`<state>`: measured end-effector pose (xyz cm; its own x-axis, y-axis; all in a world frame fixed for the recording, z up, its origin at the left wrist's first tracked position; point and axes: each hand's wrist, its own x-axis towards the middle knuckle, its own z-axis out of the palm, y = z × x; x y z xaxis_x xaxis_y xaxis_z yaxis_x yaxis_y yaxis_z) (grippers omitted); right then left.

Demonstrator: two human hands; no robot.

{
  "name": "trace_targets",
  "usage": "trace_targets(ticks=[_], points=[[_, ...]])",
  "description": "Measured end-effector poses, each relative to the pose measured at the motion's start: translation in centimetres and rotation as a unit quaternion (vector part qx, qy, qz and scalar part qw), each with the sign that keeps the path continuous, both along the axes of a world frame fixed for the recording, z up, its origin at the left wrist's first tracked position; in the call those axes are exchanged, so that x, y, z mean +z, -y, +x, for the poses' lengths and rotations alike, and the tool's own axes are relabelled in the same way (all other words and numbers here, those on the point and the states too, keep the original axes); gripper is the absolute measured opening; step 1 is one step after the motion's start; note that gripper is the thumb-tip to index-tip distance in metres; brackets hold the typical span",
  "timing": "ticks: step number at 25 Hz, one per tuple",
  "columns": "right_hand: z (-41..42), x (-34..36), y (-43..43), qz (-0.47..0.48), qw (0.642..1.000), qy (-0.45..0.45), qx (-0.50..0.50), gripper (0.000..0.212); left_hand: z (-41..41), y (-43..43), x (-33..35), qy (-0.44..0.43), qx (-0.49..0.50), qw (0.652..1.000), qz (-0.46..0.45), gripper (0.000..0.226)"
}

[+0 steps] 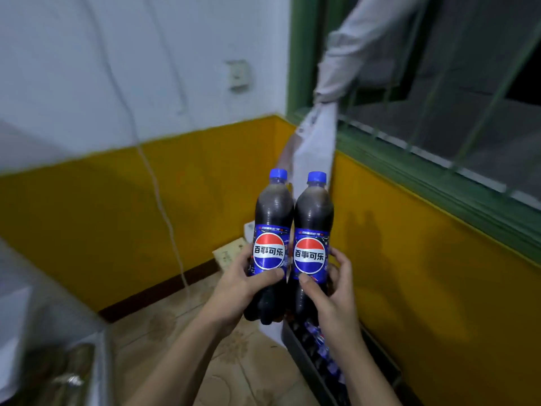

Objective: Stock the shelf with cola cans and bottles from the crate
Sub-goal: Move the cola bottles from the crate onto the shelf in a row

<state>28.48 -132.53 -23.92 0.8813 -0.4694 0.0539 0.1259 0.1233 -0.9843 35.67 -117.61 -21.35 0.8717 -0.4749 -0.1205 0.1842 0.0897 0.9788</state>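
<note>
I hold two upright cola bottles side by side in front of me, both with blue caps and blue labels. My left hand (244,284) grips the left cola bottle (272,230) low on its label, thumb across the front. My right hand (329,291) grips the right cola bottle (312,230) the same way. The bottles touch each other. Below my right forearm lies a dark crate (295,338) on the floor, holding several more blue-labelled bottles.
A yellow-and-white wall forms a corner ahead. A green-framed window (439,159) runs along the right, with cloth (317,142) hanging from its sill. A white cable (164,206) trails down the wall. A grey blurred unit (52,332) stands at the lower left on the tiled floor.
</note>
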Motion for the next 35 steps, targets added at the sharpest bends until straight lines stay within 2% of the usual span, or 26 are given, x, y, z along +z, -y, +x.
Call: trace_targets(ticks=[6, 9, 14, 20, 26, 35], points=[[3.6, 2.4, -11.0, -0.046, 0.985, 0.018, 0.167, 0.066, -1.9, -13.4, 2.0, 0.039, 0.164, 0.986, -0.01, 0.052], [4.4, 3.2, -18.8, -0.059, 0.965, 0.017, 0.254, 0.072, -4.0, -21.5, 2.8, 0.052, 0.239, 0.97, -0.013, 0.052], [3.6, 4.3, -33.3, -0.064, 0.931, 0.027, 0.359, 0.066, -8.4, -35.9, 2.9, 0.065, 0.337, 0.939, -0.013, 0.061], [1.7, 5.9, -47.0, -0.085, 0.9, 0.05, 0.425, 0.064, -13.0, -48.9, 3.7, 0.085, 0.408, 0.909, -0.006, 0.062], [2.0, 8.8, -55.4, -0.127, 0.867, 0.063, 0.478, 0.076, -14.8, -57.1, 6.0, 0.105, 0.45, 0.887, 0.015, 0.061], [10.2, 12.5, -66.9, -0.144, 0.837, 0.075, 0.523, 0.073, -8.5, -68.0, 9.2, 0.139, 0.489, 0.859, 0.063, 0.05]])
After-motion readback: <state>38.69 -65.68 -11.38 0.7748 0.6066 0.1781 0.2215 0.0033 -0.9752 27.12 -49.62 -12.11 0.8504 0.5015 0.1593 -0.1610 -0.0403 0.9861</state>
